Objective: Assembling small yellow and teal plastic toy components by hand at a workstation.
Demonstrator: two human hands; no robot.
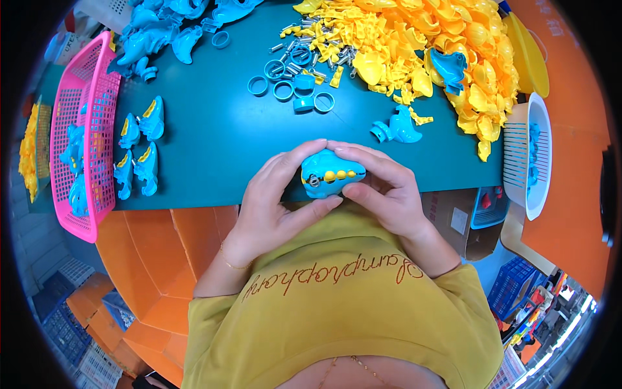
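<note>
Both my hands close around one blue plastic toy body [332, 184] at the table's near edge. Yellow bumps run along it, and a small metal piece shows at its left end. My left hand [275, 194] grips it from the left, thumb along its lower side. From the right, my right hand [385, 185] holds it with thumb and fingers. Beyond the right hand lies a blue curved toy part [403, 126] with a small yellow strip [421, 118] beside it. Several blue rings [283, 91] lie further back, among them metal pins.
A pink basket [103, 129] with blue parts stands at the left edge, near several blue-and-yellow pieces [151, 118]. Blue shells [152, 32] are heaped back left, yellow shells [479, 78] back right. A white basket [538, 159] hangs by the right edge. Orange bins [146, 259] stand below.
</note>
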